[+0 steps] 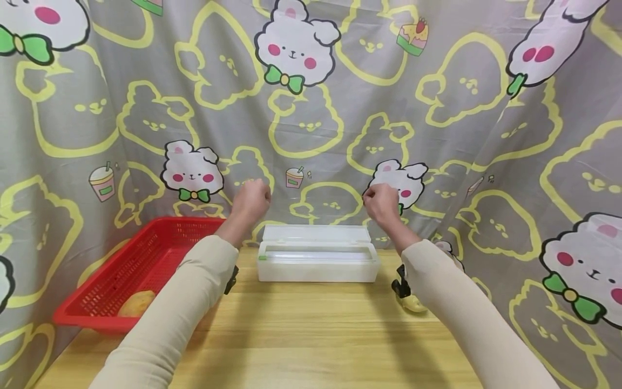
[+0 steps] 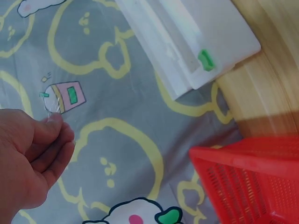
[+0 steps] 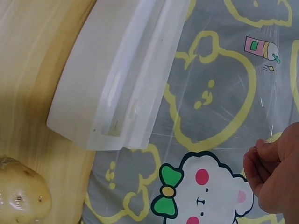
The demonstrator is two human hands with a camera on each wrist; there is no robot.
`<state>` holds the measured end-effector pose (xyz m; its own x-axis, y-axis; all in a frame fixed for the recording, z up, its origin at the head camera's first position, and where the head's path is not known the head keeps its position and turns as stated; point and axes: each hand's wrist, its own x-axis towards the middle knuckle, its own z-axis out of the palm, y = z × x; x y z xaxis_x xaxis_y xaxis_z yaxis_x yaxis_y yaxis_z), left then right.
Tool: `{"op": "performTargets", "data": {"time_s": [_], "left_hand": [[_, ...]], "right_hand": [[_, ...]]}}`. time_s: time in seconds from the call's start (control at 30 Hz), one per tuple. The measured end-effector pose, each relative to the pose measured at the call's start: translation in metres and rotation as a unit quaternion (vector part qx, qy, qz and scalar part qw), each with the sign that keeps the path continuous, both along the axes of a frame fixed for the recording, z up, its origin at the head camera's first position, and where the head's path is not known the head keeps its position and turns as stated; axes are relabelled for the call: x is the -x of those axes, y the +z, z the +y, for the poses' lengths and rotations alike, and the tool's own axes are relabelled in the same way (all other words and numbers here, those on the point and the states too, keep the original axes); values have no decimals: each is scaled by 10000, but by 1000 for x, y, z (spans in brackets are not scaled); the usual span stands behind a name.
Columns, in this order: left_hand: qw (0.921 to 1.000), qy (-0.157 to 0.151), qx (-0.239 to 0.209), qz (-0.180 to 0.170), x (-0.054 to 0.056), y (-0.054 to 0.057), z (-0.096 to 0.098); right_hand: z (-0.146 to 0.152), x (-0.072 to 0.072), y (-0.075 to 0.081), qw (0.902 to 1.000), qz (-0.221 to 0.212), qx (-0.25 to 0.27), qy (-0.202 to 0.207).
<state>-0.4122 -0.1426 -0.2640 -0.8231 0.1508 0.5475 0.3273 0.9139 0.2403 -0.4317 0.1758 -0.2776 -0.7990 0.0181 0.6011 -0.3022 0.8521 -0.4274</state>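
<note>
Clear cling film (image 3: 229,123) shows as faint creases and shine in the right wrist view, stretched above a white cling film dispenser (image 1: 317,271). My left hand (image 1: 251,201) pinches one corner of the film between thumb and fingers, raised at the dispenser's left. At the same height on the right, my right hand (image 1: 383,204) pinches the other corner. The dispenser's lid (image 1: 316,233) stands open at the back, and a green slider (image 2: 206,60) sits at its left end. In the head view the film itself hardly shows.
A red plastic basket (image 1: 92,321) stands at the left with a potato (image 1: 137,303) in it. Another potato (image 3: 23,193), shiny as if wrapped, lies on the wooden table (image 1: 311,346) at the right, partly behind my right forearm. A patterned curtain (image 1: 330,124) encloses the table.
</note>
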Motion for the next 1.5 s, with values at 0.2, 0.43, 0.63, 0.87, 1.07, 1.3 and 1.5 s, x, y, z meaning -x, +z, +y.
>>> {"op": "performTargets", "data": {"time_s": [0.2,0.43,0.63,0.87,1.07,1.3,1.5], "left_hand": [[10000,2,-32,34,-1,6,1],[9999,-3,24,139,-3,16,-1],[9996,-4,158,233,-4,26,2],[9991,56,337,251,-5,35,3],[9991,174,303,239,-7,44,6],[9991,220,245,282,-7,52,7],[9985,250,270,411,-9,59,9]], "right_hand": [[1,-3,8,10000,-12,6,-71],[0,-6,19,10000,-42,-18,-79],[3,-8,26,9998,17,-171,-131],[6,-9,34,9994,74,-260,-213],[7,-13,40,9995,66,-205,-235],[8,-16,48,9992,-325,102,-224],[10,-19,55,9999,-102,-107,-62]]}}
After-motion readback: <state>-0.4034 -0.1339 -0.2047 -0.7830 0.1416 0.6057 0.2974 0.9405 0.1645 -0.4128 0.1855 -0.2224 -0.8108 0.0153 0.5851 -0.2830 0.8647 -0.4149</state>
